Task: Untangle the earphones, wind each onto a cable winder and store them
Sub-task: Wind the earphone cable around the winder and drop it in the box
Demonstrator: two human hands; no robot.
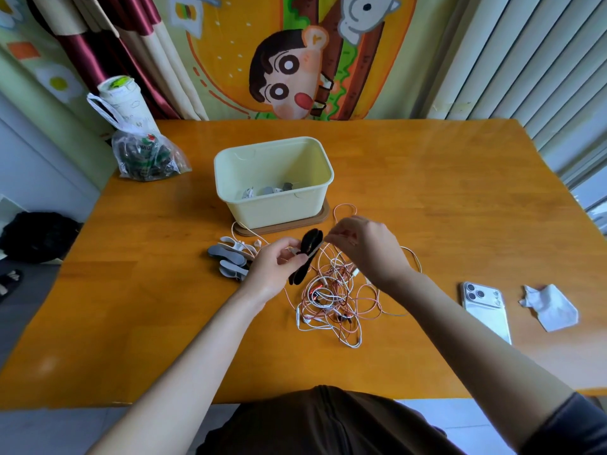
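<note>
A tangle of white and pink earphone cables (331, 300) lies on the wooden table (460, 198) in front of me. My left hand (274, 269) grips a black cable winder (305, 257) above the tangle's left edge. My right hand (364, 247) pinches a thin cable right beside the winder's upper end. Several grey and white winders (230, 259) lie to the left of my left hand. A pale yellow storage box (274, 178) stands behind, on a brown lid, with a few wound earphones inside.
A phone (486, 305) and a crumpled tissue (550, 308) lie at the right. A plastic bag with a cup (141, 149) stands at the table's back left corner. One pink cable loops by the box's right corner.
</note>
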